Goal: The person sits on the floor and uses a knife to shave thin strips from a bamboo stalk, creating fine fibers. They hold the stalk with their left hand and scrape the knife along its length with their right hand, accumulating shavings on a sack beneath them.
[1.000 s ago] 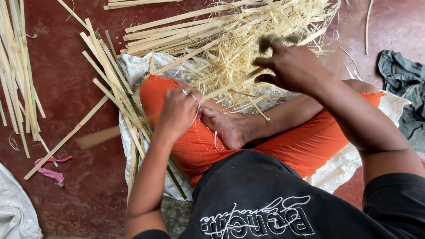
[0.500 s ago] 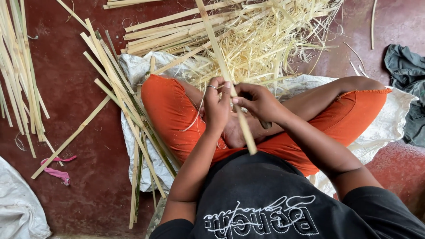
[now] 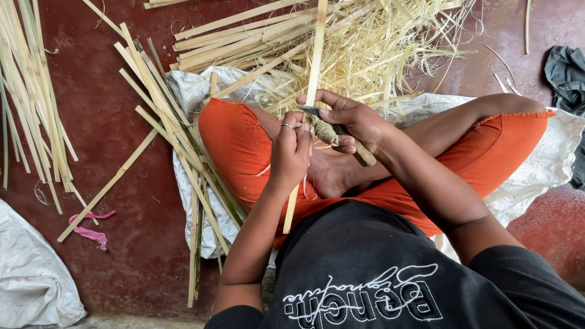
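Red-brown floor [image 3: 122, 256], seated person seen from above, legs crossed in orange trousers over a white woven sack [image 3: 195, 91]. Nearest: dark shirt with pale script, both forearms reaching forward over the lap. Left hand [image 3: 290, 149], ring on one finger, fingers closed around a long bamboo strip [image 3: 314, 67] about its lower part; strip stands near upright, lower end poking out below the hand toward the thigh, upper end running off the top edge. Right hand [image 3: 356, 122] just beside the left, fingers wrapped around a knife [image 3: 338, 135] with a wrapped handle, thumb laid along the dark blade, blade touching the strip just above the left hand. Bare foot under both hands. Left of the knee: bundle of flat bamboo slats [image 3: 164, 116] lying diagonally, partly on the sack. Pink scrap [image 3: 91, 234] on the floor near them. Farther: pile of thin pale shavings [image 3: 378, 49] behind the hands. Far left: more slats [image 3: 27, 97]. Far right: dark cloth [image 3: 567, 70]. White sack corner [image 3: 30, 274] bottom left.
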